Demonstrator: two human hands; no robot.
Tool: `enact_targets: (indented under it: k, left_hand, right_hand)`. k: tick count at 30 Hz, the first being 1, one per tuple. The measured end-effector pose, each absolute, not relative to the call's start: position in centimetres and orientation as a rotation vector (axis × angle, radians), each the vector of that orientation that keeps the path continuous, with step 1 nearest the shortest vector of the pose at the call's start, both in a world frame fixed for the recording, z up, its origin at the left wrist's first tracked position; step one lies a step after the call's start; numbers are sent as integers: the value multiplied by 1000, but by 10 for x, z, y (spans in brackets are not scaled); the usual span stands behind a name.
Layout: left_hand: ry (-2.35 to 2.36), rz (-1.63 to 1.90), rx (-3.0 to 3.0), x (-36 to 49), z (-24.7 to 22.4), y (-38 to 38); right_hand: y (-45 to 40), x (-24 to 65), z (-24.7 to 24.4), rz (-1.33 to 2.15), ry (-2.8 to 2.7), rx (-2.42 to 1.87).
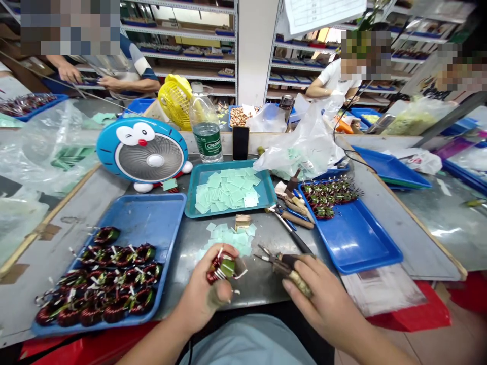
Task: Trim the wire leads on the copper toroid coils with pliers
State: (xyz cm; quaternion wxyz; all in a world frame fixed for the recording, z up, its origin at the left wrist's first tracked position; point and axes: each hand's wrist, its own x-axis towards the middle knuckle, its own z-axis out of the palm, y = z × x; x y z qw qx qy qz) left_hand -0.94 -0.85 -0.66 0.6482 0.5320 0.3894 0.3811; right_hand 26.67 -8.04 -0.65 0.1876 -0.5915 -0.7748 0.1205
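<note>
Between the fingers and thumb of my left hand (203, 291) is a copper-wound toroid coil (223, 265) with a green core piece and pale wire leads. My right hand (321, 289) is wrapped around a pair of pliers (285, 266), whose jaws point left toward the coil without touching it. Both hands are above the near edge of the metal bench. Just beyond the coil, loose pale green square sheets (228, 237) lie spread on the bench, with a small wooden block (242, 222) among them.
On the left, a blue tray (148, 213) holds rows of coils. A teal tray (188, 203) of green squares stands ahead. Several tools (300, 213) lie beside the right blue tray (365, 243). A blue fan (142, 149) and a water bottle (207, 132) stand behind. Co-workers sit opposite.
</note>
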Motion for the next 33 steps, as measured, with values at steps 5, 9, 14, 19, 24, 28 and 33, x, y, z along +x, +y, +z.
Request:
enact_targets:
  k: [5, 9, 14, 19, 24, 28, 33]
  left_hand:
    - [960, 1060, 872, -1, -7, -10]
    - [1022, 1124, 826, -5, -11, -19]
    - [1173, 1150, 861, -15, -30, -26]
    - [1092, 1120, 703, -16, -30, -22]
    - [757, 1051, 214, -15, -9, -14]
    - [698, 1141, 148, -22, 0, -12]
    - [608, 1198, 107, -27, 1, -11]
  right_hand:
    - [-25, 300, -37, -32, -2160, -1928]
    - [10, 314, -40, -133, -2176, -2000]
    - [-3, 283, -36, -147, -2246, -1966]
    - [4, 273, -40, -106, -2228, -1990]
    - [50, 316, -49, -12, -2273, -2001]
    - [66, 342, -50, 53, -2470, -1801]
    - [20, 353, -21, -20, -2478, -1663]
